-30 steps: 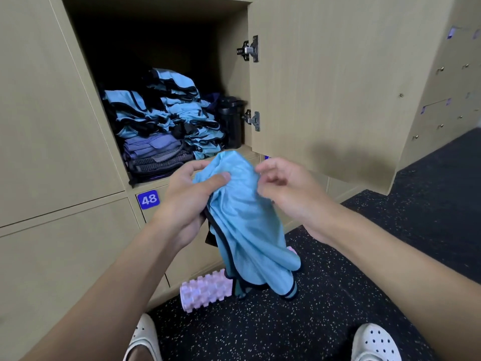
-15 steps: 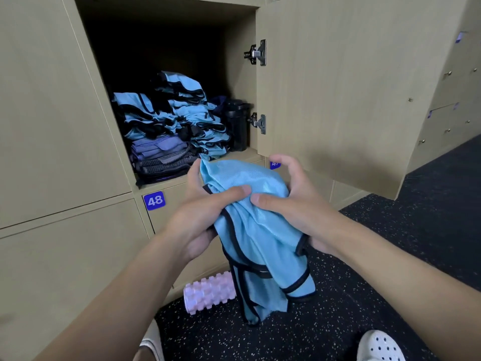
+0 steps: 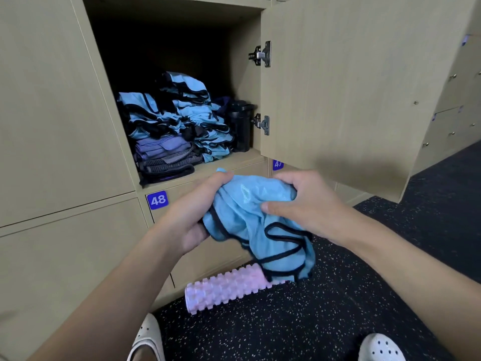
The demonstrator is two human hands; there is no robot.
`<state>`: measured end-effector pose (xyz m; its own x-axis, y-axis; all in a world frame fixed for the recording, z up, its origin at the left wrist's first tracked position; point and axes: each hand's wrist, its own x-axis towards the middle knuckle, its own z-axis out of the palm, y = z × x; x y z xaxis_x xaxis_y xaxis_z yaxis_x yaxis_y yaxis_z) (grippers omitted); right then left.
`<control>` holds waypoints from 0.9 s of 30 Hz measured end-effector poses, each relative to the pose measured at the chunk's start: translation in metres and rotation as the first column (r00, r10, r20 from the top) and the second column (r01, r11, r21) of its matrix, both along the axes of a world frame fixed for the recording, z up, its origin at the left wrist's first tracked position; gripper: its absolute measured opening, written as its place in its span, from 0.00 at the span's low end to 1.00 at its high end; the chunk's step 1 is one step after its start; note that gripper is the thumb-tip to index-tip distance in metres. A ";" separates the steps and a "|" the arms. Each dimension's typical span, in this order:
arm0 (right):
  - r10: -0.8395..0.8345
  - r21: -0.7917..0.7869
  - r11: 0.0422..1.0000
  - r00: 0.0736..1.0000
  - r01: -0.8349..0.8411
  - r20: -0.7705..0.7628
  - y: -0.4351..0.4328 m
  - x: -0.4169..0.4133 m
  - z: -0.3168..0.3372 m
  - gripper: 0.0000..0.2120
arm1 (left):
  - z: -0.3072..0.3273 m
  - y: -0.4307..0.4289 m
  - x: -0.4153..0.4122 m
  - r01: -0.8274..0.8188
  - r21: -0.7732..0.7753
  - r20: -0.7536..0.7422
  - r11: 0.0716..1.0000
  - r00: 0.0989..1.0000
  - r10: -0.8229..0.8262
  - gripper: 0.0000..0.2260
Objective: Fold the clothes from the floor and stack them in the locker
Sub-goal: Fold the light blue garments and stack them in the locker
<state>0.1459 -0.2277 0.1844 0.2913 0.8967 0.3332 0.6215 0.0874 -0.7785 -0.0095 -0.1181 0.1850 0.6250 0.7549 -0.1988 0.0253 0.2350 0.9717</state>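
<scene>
Blue vest (image 3: 257,220): bunched in both hands, just in front of the locker (image 3: 234,158), below its shelf edge.
Left hand (image 3: 187,222): fingers curled around the vest's left side, thumb on top.
Right hand (image 3: 307,207): fingers curled over the right side, thumb pressing the cloth.
Fold: I think the black hems should meet before flattening.
Room: free space above the stacks (image 3: 197,118) inside the locker; door (image 3: 338,87) open at its right; roller (image 3: 226,287) on the floor below it.
</scene>
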 end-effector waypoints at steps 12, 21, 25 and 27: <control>0.015 0.119 0.992 0.933 0.030 -0.360 -0.004 -0.001 0.002 0.15 | -0.002 -0.013 -0.002 0.014 0.510 0.015 0.860 1.000 -0.025 0.17; 0.300 0.093 0.953 0.854 -0.289 -0.424 -0.012 -0.003 0.009 0.50 | 0.006 -0.009 -0.004 0.020 -0.005 0.170 1.000 0.985 -0.019 0.07; 0.243 0.128 0.970 0.876 -0.208 -0.416 0.003 -0.003 0.009 0.35 | 0.002 -0.002 0.000 0.010 -0.011 0.174 1.000 0.985 -0.008 0.11; 0.202 0.114 0.979 0.887 -0.170 -0.415 0.014 -0.001 0.009 0.30 | 0.005 0.008 0.002 -0.128 0.262 0.207 0.957 0.976 0.074 0.14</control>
<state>0.1451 -0.2138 0.1932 0.2489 0.9266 0.2819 0.2021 0.2349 -0.9508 -0.0079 -0.1101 0.1895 0.5490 0.8241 0.1394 -0.1789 -0.0470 0.9827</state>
